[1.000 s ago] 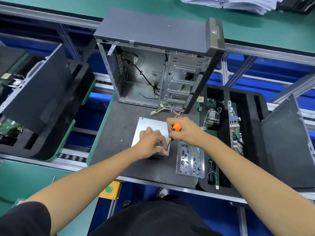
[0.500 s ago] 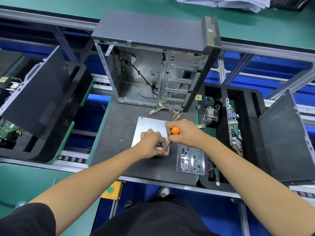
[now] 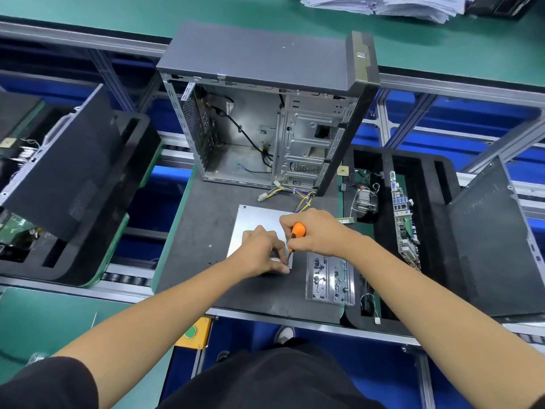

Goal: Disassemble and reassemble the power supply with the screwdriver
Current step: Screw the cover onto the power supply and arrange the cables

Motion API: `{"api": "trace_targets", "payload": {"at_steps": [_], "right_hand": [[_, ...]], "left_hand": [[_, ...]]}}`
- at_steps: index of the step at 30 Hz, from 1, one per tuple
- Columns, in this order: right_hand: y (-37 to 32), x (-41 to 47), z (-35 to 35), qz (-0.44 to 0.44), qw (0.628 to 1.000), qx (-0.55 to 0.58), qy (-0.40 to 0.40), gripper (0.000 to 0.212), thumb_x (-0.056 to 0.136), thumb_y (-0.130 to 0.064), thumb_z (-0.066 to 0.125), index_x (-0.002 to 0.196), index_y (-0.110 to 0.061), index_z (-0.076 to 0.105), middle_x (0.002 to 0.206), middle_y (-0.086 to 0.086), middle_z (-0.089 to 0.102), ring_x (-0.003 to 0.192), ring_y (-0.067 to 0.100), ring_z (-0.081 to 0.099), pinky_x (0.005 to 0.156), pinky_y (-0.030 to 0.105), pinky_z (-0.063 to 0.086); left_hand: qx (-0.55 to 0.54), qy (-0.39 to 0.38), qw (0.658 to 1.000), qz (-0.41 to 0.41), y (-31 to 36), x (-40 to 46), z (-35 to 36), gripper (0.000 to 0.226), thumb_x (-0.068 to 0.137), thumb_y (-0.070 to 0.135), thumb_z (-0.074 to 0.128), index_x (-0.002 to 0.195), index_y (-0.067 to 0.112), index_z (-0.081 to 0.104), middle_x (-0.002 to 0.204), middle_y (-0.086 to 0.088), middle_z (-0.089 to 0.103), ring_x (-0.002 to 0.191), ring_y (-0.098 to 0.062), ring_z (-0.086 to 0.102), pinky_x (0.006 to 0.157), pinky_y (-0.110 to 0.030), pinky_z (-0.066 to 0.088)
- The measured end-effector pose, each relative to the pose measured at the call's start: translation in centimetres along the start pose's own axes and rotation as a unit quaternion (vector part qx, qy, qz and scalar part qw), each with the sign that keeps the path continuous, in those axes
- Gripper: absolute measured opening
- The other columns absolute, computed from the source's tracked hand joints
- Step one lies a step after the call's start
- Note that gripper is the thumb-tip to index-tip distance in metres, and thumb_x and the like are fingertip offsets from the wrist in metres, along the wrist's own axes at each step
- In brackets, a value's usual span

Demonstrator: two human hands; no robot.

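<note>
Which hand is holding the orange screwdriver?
The right hand grips the orange screwdriver. The left hand only presses on the metal box.

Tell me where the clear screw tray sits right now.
In the head view, the clear screw tray lies flat on the dark work mat, just right of the power supply and below the right hand.

My single view comes from a head-worn wide-angle camera, looking forward and steeply down over the dark work mat, close above both forearms; the open computer case stands beyond, lines bowing toward the edges.
</note>
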State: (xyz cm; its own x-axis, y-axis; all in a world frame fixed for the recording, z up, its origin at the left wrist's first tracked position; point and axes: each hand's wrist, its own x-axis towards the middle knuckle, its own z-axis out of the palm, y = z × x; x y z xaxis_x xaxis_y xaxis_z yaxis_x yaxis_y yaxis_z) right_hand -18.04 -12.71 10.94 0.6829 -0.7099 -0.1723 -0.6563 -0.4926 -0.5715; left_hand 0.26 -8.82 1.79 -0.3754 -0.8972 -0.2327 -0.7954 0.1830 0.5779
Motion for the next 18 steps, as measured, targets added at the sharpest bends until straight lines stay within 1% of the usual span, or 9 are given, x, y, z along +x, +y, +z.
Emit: {"api": "trace_targets", "payload": {"at_steps": [3,4,6,9,11,14,15,16,18], "right_hand": [[-0.1,0.1,0.6,0.006,1.000,-0.007,0.015,0.023,0.071,-0.043,0.058,0.074,-0.024,0.046,0.064,-0.009,0.053,0.066,0.016,0.046,0.055,0.027,0.029],[-0.1,0.0,0.8,0.009,1.000,-0.007,0.020,0.023,0.071,-0.043,0.060,0.074,-0.024,0.046,0.063,-0.011,0.053,0.066,0.015,0.046,0.055,0.027,0.029],[-0.2,-0.1,0.9,0.001,0.999,-0.037,0.023,0.025,0.072,-0.044,0.063,0.077,-0.027,0.045,0.062,-0.012,0.054,0.064,0.014,0.048,0.055,0.028,0.029],[-0.9,-0.3,-0.2,-0.045,0.992,-0.113,0.015,0.030,0.068,-0.048,0.061,0.088,-0.035,0.043,0.060,-0.009,0.055,0.059,0.010,0.052,0.056,0.030,0.039],[-1.5,-0.4,-1.5,-0.086,0.984,-0.156,0.003,0.031,0.067,-0.047,0.058,0.090,-0.037,0.040,0.060,-0.010,0.052,0.057,0.010,0.052,0.054,0.028,0.042],[-2.0,-0.2,-2.6,-0.164,0.950,-0.267,-0.018,0.021,0.072,-0.036,0.049,0.082,-0.030,0.032,0.059,-0.006,0.044,0.056,0.022,0.047,0.047,0.031,0.038],[-2.2,-0.1,-2.8,-0.169,0.940,-0.295,-0.019,0.017,0.074,-0.038,0.043,0.079,-0.028,0.031,0.056,-0.004,0.040,0.054,0.026,0.046,0.045,0.031,0.035],[-2.4,-0.1,-2.9,-0.163,0.935,-0.315,-0.013,0.019,0.075,-0.045,0.035,0.077,-0.026,0.032,0.053,-0.002,0.037,0.052,0.028,0.045,0.044,0.030,0.030],[-2.7,0.0,-2.9,-0.126,0.930,-0.347,0.001,0.039,0.077,-0.057,0.023,0.074,-0.022,0.039,0.050,-0.001,0.035,0.050,0.031,0.045,0.045,0.030,0.021]], "left_hand": [[-0.044,0.012,0.999,0.007,-0.1,-0.3,0.1,0.032,0.065,0.060,0.085,0.078,0.036,0.069,0.080,0.016,0.064,0.091,-0.004,0.047,0.086,-0.034,0.032],[-0.062,0.017,0.998,0.017,-0.2,-0.4,0.1,0.029,0.068,0.057,0.085,0.076,0.035,0.068,0.081,0.016,0.068,0.090,-0.002,0.052,0.091,-0.039,0.036],[-0.079,0.033,0.995,0.046,-0.3,-0.8,0.4,0.025,0.072,0.047,0.086,0.074,0.027,0.069,0.079,0.017,0.070,0.089,0.001,0.058,0.092,-0.046,0.040],[-0.078,0.062,0.993,0.059,-0.2,-0.9,0.4,0.023,0.072,0.038,0.089,0.073,0.020,0.075,0.070,0.019,0.061,0.079,0.006,0.051,0.084,-0.038,0.038],[-0.068,0.076,0.993,0.057,-0.1,-0.9,0.5,0.022,0.070,0.035,0.090,0.070,0.020,0.075,0.068,0.019,0.059,0.075,0.003,0.049,0.085,-0.036,0.037],[-0.050,0.053,0.994,0.086,0.0,-0.9,0.4,0.013,0.076,0.031,0.087,0.078,0.022,0.078,0.080,0.016,0.073,0.086,-0.007,0.063,0.097,-0.038,0.044],[-0.040,0.046,0.994,0.094,0.1,-1.0,0.3,0.011,0.079,0.032,0.085,0.083,0.024,0.078,0.084,0.016,0.074,0.089,-0.007,0.063,0.098,-0.037,0.044],[-0.033,0.046,0.993,0.102,0.2,-1.0,0.3,0.012,0.080,0.034,0.083,0.088,0.026,0.079,0.086,0.017,0.074,0.088,-0.006,0.062,0.097,-0.034,0.044],[-0.035,0.061,0.993,0.097,0.5,-1.2,0.4,0.018,0.080,0.041,0.082,0.093,0.030,0.078,0.081,0.021,0.072,0.081,-0.001,0.056,0.087,-0.021,0.040]]}}
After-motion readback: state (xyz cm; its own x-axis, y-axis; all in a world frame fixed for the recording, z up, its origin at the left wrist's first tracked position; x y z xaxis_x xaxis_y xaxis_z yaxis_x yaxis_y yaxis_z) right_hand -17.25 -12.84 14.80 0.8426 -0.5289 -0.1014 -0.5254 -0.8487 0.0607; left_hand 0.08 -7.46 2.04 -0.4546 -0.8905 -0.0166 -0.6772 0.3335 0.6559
